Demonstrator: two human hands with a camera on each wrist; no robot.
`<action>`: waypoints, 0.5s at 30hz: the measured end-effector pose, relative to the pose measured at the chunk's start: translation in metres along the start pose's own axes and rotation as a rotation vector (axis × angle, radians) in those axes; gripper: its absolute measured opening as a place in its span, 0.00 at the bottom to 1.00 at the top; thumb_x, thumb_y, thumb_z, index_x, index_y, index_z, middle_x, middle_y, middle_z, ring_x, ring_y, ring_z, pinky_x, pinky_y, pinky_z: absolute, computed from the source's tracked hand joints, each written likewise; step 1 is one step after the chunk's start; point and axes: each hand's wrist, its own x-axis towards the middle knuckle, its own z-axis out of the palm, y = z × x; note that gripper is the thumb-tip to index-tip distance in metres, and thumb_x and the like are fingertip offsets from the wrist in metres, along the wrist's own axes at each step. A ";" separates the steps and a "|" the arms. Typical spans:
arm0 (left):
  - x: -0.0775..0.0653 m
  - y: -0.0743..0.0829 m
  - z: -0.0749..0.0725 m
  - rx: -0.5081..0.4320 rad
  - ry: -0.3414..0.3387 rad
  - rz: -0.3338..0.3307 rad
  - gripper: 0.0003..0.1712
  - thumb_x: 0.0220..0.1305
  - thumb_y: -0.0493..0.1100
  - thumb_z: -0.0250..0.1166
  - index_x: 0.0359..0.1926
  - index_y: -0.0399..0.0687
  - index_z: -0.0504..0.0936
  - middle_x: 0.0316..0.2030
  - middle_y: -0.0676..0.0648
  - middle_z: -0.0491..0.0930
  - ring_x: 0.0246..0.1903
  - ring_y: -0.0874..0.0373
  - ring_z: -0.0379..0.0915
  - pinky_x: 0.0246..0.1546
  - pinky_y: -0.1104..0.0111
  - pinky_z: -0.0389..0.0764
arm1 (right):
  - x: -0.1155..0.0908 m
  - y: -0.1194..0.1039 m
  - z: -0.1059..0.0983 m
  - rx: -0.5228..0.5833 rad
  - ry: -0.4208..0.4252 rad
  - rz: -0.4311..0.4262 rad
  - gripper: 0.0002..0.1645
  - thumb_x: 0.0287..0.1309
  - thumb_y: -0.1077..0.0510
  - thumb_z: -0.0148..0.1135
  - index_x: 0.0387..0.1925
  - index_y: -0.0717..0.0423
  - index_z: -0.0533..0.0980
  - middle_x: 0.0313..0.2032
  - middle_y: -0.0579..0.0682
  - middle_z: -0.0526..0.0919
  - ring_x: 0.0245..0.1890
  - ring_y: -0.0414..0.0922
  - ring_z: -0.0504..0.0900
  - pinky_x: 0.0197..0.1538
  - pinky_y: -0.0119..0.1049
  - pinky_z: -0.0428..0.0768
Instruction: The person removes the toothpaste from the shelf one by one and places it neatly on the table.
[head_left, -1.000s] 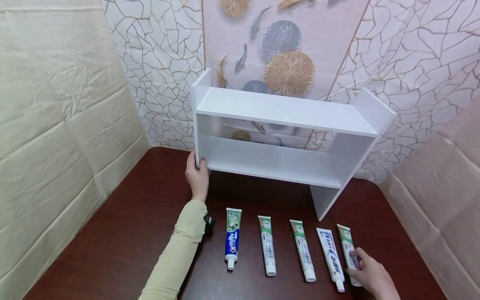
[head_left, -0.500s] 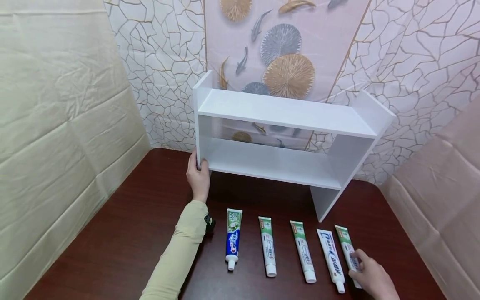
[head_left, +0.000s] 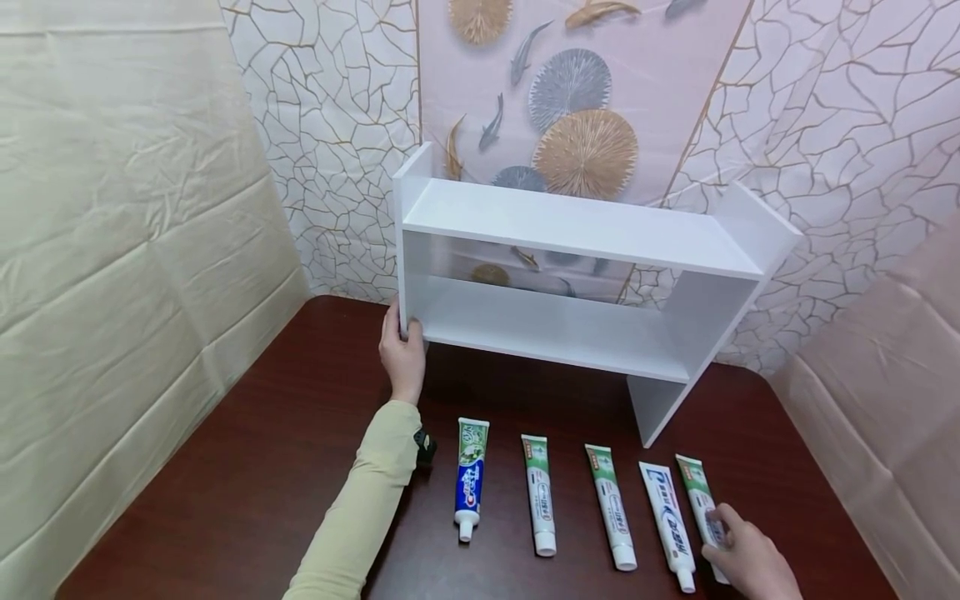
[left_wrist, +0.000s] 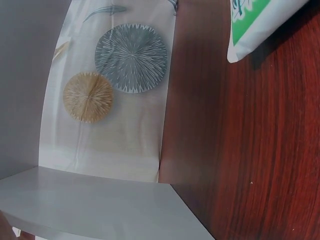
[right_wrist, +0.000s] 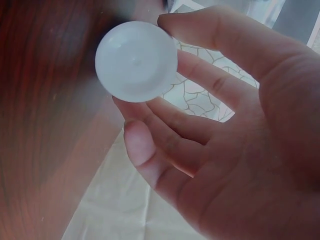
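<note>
A white two-tier shelf [head_left: 570, 227] stands at the back of the table. My left hand [head_left: 405, 360] grips the lower part of its left side panel, thumb in front and fingers outside. At the right end of a row of toothpaste tubes, my right hand [head_left: 752, 557] holds a green-and-white toothpaste tube [head_left: 696, 486] near its cap end. The right wrist view shows its round white cap [right_wrist: 135, 62] between thumb and fingers. Just left of it lies a white-and-blue toothpaste tube [head_left: 664, 521]. The left wrist view shows the shelf's board [left_wrist: 95, 202] up close.
Two more green-and-white tubes, the middle tube [head_left: 611, 508] and its left neighbour [head_left: 540, 496], lie on the dark red table [head_left: 247, 467]. A blue-and-green tube [head_left: 470, 479] lies nearest my left forearm. Patterned cloth [head_left: 330, 150] hangs behind the shelf.
The held tube's far end has shifted slightly left, towards the white-and-blue tube. The whole head view has drifted a little. My left hand keeps its grip on the shelf.
</note>
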 end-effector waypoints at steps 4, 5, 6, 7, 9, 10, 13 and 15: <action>0.000 0.000 0.000 -0.014 -0.001 0.000 0.25 0.68 0.36 0.54 0.65 0.51 0.73 0.59 0.42 0.76 0.49 0.45 0.74 0.44 0.56 0.74 | 0.000 0.001 0.001 -0.004 -0.005 -0.003 0.27 0.52 0.57 0.66 0.51 0.67 0.68 0.29 0.58 0.75 0.28 0.48 0.73 0.31 0.42 0.71; 0.000 0.000 0.000 -0.018 0.000 0.001 0.25 0.68 0.36 0.54 0.65 0.51 0.73 0.58 0.42 0.76 0.50 0.45 0.74 0.46 0.54 0.74 | 0.001 0.002 0.001 -0.007 -0.007 -0.006 0.28 0.52 0.57 0.66 0.51 0.67 0.68 0.29 0.58 0.75 0.28 0.48 0.73 0.31 0.42 0.71; 0.000 -0.001 0.000 -0.021 0.001 0.001 0.25 0.68 0.35 0.54 0.65 0.50 0.73 0.59 0.42 0.76 0.51 0.44 0.74 0.47 0.53 0.75 | 0.001 0.002 0.001 -0.011 -0.010 -0.007 0.28 0.53 0.57 0.66 0.51 0.67 0.68 0.29 0.58 0.75 0.28 0.48 0.73 0.31 0.42 0.71; -0.001 -0.001 0.000 -0.024 0.001 0.001 0.25 0.68 0.35 0.54 0.65 0.50 0.73 0.59 0.41 0.76 0.52 0.44 0.74 0.49 0.51 0.74 | 0.002 0.003 0.001 -0.013 -0.013 -0.008 0.28 0.53 0.57 0.66 0.51 0.67 0.67 0.29 0.58 0.75 0.28 0.48 0.73 0.31 0.42 0.71; 0.000 -0.001 0.000 -0.023 -0.003 -0.008 0.25 0.68 0.34 0.53 0.65 0.48 0.73 0.59 0.40 0.75 0.54 0.42 0.73 0.51 0.49 0.74 | 0.002 0.003 0.001 -0.015 -0.016 -0.011 0.28 0.53 0.57 0.66 0.51 0.67 0.67 0.30 0.58 0.74 0.28 0.48 0.72 0.31 0.42 0.71; -0.002 0.005 -0.001 -0.016 -0.004 -0.009 0.25 0.68 0.34 0.52 0.65 0.47 0.72 0.59 0.39 0.75 0.54 0.42 0.73 0.51 0.49 0.74 | 0.003 0.004 0.001 -0.016 -0.013 -0.015 0.28 0.53 0.57 0.66 0.51 0.67 0.67 0.30 0.58 0.74 0.28 0.48 0.72 0.31 0.42 0.71; -0.005 0.021 -0.003 -0.002 -0.012 -0.017 0.25 0.68 0.32 0.51 0.65 0.43 0.72 0.60 0.37 0.74 0.54 0.41 0.73 0.50 0.51 0.74 | 0.003 0.005 0.001 -0.009 -0.008 -0.026 0.28 0.53 0.56 0.65 0.51 0.66 0.67 0.29 0.58 0.74 0.28 0.48 0.72 0.31 0.42 0.70; -0.008 0.032 -0.004 0.005 -0.016 -0.019 0.25 0.67 0.32 0.50 0.65 0.41 0.72 0.59 0.36 0.74 0.53 0.41 0.73 0.49 0.52 0.74 | 0.003 0.006 0.001 -0.008 -0.006 -0.030 0.28 0.53 0.56 0.65 0.51 0.66 0.67 0.29 0.58 0.74 0.28 0.48 0.72 0.32 0.43 0.71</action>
